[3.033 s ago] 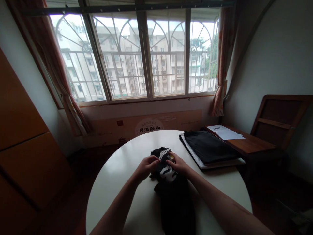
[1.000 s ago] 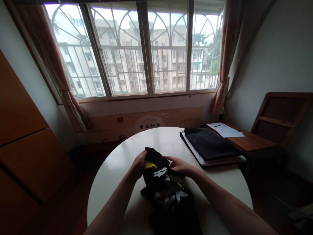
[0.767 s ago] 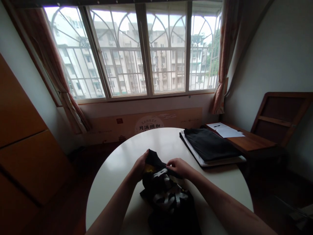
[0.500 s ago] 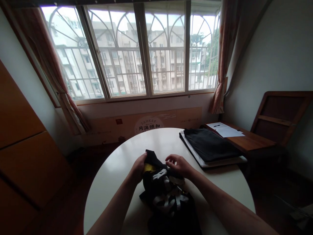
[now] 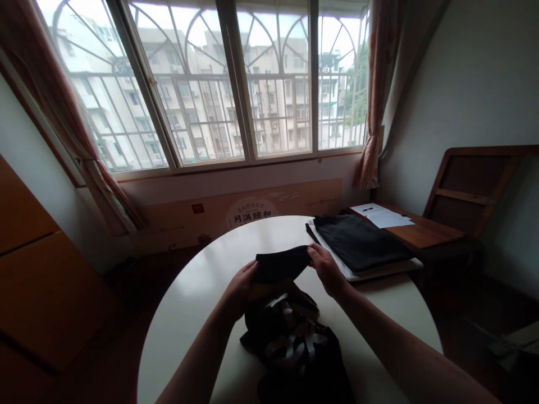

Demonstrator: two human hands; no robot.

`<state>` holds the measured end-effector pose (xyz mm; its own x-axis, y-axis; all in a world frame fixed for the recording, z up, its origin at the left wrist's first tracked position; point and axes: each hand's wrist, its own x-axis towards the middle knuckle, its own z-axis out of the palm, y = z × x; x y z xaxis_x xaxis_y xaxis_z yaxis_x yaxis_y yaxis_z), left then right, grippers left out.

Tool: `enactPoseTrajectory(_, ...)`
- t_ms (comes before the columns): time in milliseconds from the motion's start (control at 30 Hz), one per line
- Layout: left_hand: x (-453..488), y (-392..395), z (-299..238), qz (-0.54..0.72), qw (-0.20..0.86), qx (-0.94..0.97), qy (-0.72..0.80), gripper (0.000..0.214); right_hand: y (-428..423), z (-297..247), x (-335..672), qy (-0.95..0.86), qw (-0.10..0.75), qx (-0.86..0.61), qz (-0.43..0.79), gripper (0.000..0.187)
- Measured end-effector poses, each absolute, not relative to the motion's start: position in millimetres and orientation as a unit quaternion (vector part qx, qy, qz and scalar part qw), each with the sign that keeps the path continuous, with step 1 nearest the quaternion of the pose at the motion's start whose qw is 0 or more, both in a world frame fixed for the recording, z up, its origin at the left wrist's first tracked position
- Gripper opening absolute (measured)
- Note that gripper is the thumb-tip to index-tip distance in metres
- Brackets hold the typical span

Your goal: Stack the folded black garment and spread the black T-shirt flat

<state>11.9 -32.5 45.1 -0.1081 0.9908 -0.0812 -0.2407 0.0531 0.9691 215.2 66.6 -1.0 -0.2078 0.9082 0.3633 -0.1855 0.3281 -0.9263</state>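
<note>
- White round table (image 5: pixel 202 303) under a window.
- Left hand (image 5: pixel 241 285) and right hand (image 5: pixel 326 267) each pinch the black garment (image 5: pixel 281 264) edge.
- Best kept taut and level between both grips.

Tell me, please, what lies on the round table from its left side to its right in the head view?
Left hand → black printed garment → right hand → folded dark clothes, all on the white table.

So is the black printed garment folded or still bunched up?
Bunched: the black printed garment lies crumpled on the table; both hands, left hand, right hand, stretch one edge.
</note>
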Motion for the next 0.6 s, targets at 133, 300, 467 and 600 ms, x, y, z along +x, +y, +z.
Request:
enactPoseTrajectory(133, 13, -37, 45, 0.499, 0.574, 0.44, 0.478, 0.052, 56, 8, 216, -0.565, 0.543, -0.266, 0.562, 0.033)
enactPoseTrajectory(300, 9, -39, 44, 0.458, 0.608, 0.497, 0.417, 0.06, 58, 6, 216, -0.512, 0.564, -0.279, 0.584, 0.035)
enactPoseTrajectory(467, 1, -39, 44, 0.303, 0.647, 0.574, 0.401, 0.055, 76, 1, 224, -0.415, 0.63, -0.319, 0.574, 0.029)
enactPoseTrajectory(600, -4, -40, 43, 0.365, 0.643, 0.527, 0.418, 0.041, 87, 1, 232, -0.373, 0.631, -0.285, 0.618, 0.032)
